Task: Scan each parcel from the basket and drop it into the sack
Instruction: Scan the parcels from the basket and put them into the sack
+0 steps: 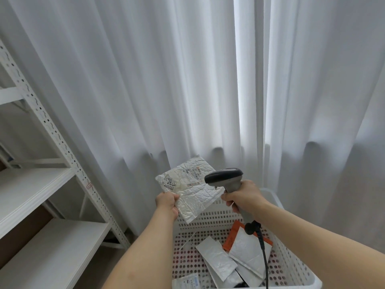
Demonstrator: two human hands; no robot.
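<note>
My left hand pinches the lower left corner of a white bubble-mailer parcel and holds it up above the basket, label side facing me. My right hand grips the handle of a grey and black barcode scanner, whose head sits just right of the parcel's label and points at it. The scanner's black cable hangs down into the white perforated basket. Several more parcels lie in the basket: white mailers and an orange one. No sack is in view.
White metal shelving stands at the left with a perforated upright. White curtains hang behind the basket and fill the background.
</note>
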